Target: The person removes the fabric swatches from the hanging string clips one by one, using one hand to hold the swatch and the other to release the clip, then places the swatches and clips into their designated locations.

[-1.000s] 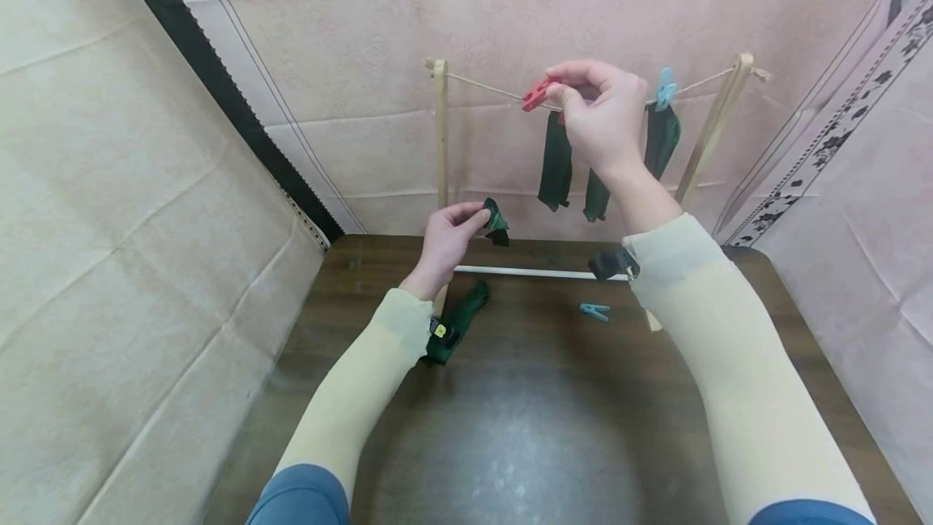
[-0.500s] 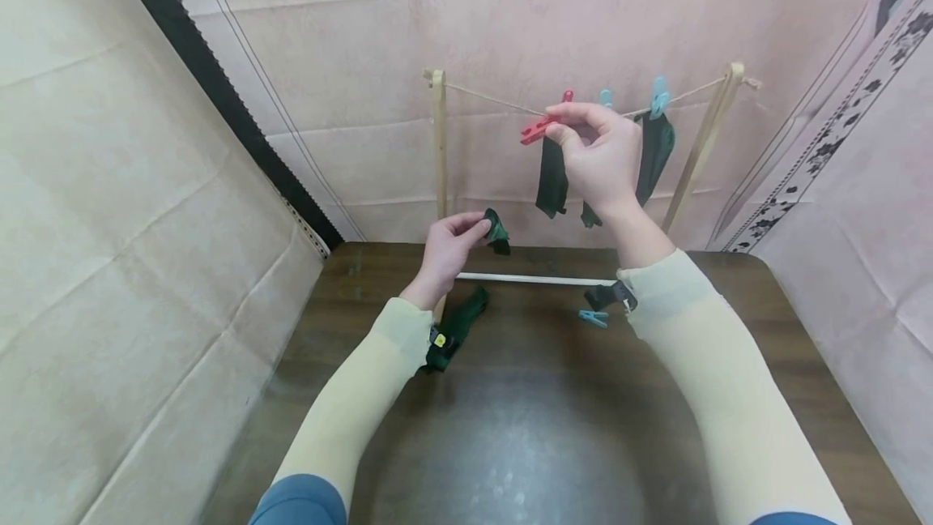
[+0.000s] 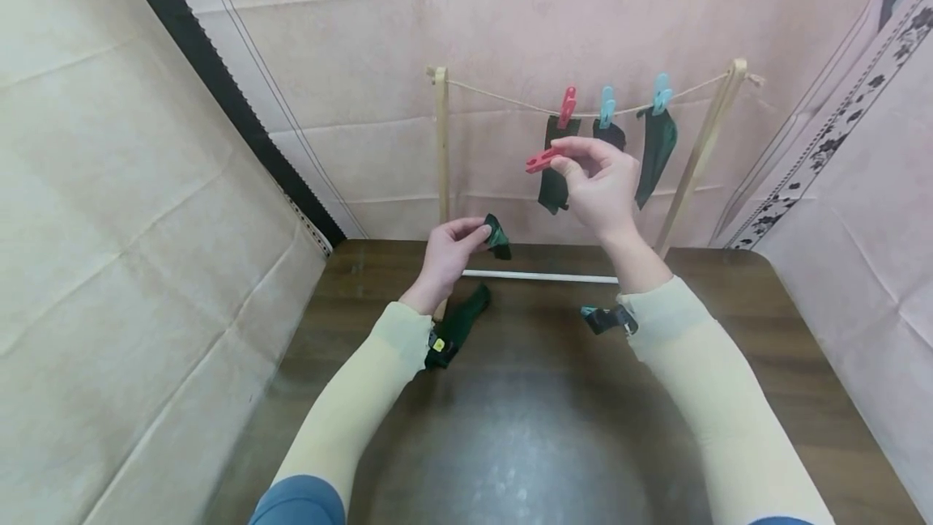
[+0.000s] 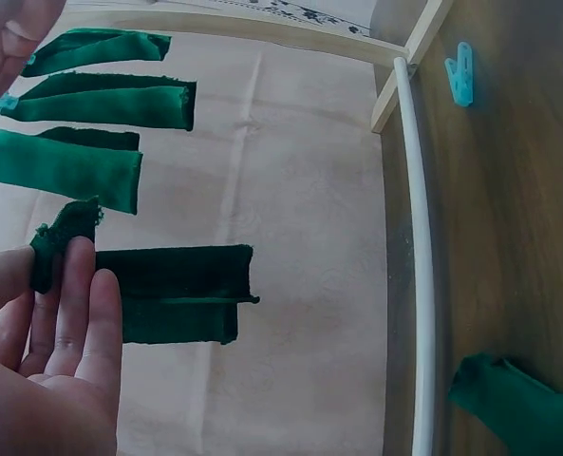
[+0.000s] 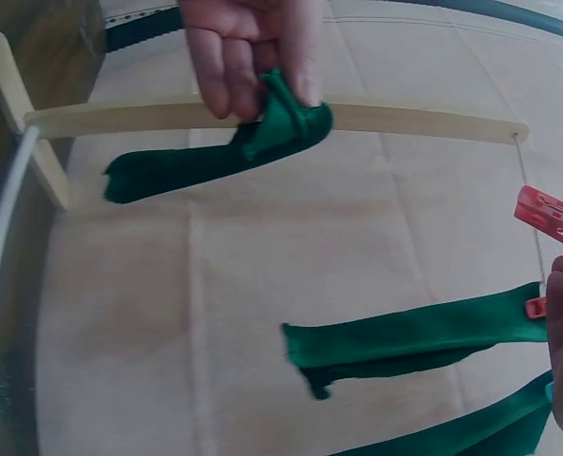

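Observation:
My left hand [image 3: 446, 258] pinches a dark green cloth strip [image 3: 499, 238] in front of the left post. In the right wrist view this strip [image 5: 172, 173] hangs with its top folded over at the fingertips. My right hand [image 3: 603, 185] holds a red clothespin [image 3: 543, 160] between thumb and fingers, below the cord [image 3: 503, 97] and apart from it. Three green strips hang from the cord: the left one [image 3: 554, 189] under a red clothespin [image 3: 568, 107], the others under a blue clothespin [image 3: 607, 106] and another blue clothespin [image 3: 662, 92]. My right hand partly covers the middle strip.
Another green strip [image 3: 466, 316] lies on the brown table [image 3: 510, 428], partly behind my left wrist. A loose blue clothespin [image 4: 461, 76] rests there too, mostly hidden by the right wrist camera in the head view. A white bar [image 3: 539, 275] joins the wooden posts [image 3: 442, 144] low down.
My right hand has come down from the cord with the red clothespin, uncovering the clothespins on the line. My left hand has stayed almost where it was, holding the green strip.

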Motion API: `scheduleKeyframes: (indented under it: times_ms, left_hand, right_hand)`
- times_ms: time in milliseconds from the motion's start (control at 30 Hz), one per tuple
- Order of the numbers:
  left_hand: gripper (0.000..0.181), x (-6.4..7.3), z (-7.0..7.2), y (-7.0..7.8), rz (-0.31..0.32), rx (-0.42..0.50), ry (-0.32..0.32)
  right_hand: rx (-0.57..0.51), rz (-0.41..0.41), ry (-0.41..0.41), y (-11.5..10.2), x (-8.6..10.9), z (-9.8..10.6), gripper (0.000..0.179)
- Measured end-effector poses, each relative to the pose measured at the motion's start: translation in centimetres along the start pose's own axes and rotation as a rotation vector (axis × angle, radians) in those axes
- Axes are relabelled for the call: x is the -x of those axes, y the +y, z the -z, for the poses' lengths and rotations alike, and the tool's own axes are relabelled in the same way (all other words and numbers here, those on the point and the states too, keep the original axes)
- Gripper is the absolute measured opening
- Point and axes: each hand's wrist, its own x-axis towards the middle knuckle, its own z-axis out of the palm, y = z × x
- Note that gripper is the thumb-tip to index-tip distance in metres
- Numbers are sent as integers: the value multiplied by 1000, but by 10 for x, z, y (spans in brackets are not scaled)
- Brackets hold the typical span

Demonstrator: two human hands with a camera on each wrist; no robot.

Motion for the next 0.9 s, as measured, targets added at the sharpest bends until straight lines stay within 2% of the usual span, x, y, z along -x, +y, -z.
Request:
scheduleKeyframes:
  times_ms: [100,233,400,667,900]
  left_hand:
    - [26,3,3,-3,24,-15,0]
    - [27,7,6,-7,38,-49,-3]
    - [28,9,8,-11,44,-76,-9]
    - [26,14,10,-23,69,-57,-9]
    - [27,18,12,-34,98,-43,-41]
  right_hand:
    - [-14,-35,-20,23,8,0,23]
    - [-29,-70,-45,42,19,3,25]
    - [-16,-96,-52,56,34,4,28]
    - [-36,-130,-49,74,58,3,27]
    - [-15,-211,-56,95,81,1,26]
